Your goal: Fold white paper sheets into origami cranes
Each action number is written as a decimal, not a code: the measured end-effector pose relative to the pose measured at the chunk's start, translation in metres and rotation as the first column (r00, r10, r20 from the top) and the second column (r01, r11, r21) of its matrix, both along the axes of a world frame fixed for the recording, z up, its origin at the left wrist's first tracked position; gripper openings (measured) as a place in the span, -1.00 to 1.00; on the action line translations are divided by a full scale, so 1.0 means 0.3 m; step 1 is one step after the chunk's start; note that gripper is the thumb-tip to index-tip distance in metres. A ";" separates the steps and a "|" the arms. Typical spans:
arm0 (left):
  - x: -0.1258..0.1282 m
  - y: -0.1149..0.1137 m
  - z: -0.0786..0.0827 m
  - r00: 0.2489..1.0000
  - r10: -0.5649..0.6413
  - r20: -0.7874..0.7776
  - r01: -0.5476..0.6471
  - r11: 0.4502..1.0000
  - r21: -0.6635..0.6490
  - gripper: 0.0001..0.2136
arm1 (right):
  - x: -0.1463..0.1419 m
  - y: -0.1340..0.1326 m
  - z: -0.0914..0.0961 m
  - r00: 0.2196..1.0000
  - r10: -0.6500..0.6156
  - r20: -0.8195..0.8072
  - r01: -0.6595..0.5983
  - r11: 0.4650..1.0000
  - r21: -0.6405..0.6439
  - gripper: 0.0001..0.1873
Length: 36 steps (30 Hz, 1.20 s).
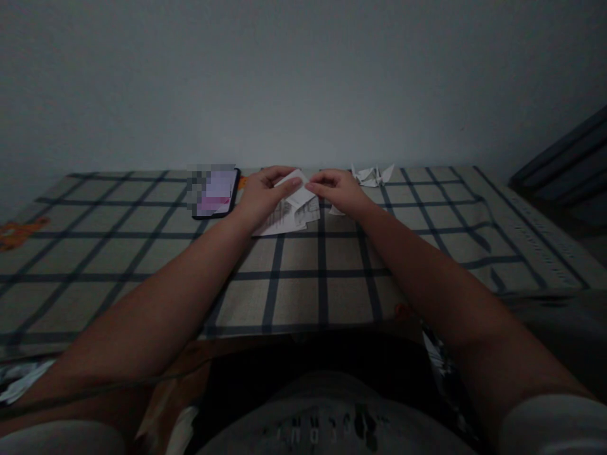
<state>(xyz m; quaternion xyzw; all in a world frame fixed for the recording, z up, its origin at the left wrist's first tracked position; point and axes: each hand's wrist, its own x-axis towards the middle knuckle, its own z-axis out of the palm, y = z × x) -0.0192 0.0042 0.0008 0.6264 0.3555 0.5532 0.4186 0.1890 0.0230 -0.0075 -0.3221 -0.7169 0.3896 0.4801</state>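
My left hand (pixel 265 193) and my right hand (pixel 337 189) meet over a small white folded paper (pixel 298 189) at the far middle of the checked cloth (pixel 142 253). Both hands pinch the paper between thumb and fingers, the left from the left side, the right from the right. Under the hands lies a printed sheet (pixel 289 221), flat on the cloth. Parts of the folded paper are hidden by my fingers.
A phone (pixel 215 193) with a lit screen lies just left of my left hand. Folded white paper cranes (pixel 372 175) rest behind my right hand near the wall. A dark piece of furniture (pixel 559 170) stands at the right. An orange print (pixel 19 230) marks the cloth's left edge.
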 end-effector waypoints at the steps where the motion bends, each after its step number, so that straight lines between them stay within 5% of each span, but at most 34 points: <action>1: -0.001 0.003 0.001 1.000 -0.016 0.023 0.017 1.000 -0.010 -0.51 | -0.001 -0.001 0.002 1.000 -0.009 -0.025 0.009 1.000 -0.018 -0.60; 8: 0.002 0.010 0.008 0.994 -0.056 0.096 0.065 0.994 -0.090 -0.70 | 0.005 -0.007 0.024 0.977 -0.097 -0.192 0.072 0.989 -0.133 -0.68; 16: 0.005 -0.004 0.013 0.998 -0.011 0.058 0.019 0.990 -0.138 -0.69 | 0.000 -0.023 0.035 0.970 -0.076 -0.232 0.024 0.976 -0.218 -0.72; 28: 0.000 -0.006 0.015 0.999 -0.021 0.043 0.028 0.985 -0.169 -0.74 | -0.004 -0.027 0.031 0.977 0.012 -0.212 -0.058 0.975 -0.213 -0.53; 36: 0.003 -0.003 0.001 0.999 -0.044 0.029 0.049 0.980 -0.193 -0.71 | -0.016 -0.033 0.035 0.984 -0.038 -0.175 0.006 0.984 -0.177 -0.54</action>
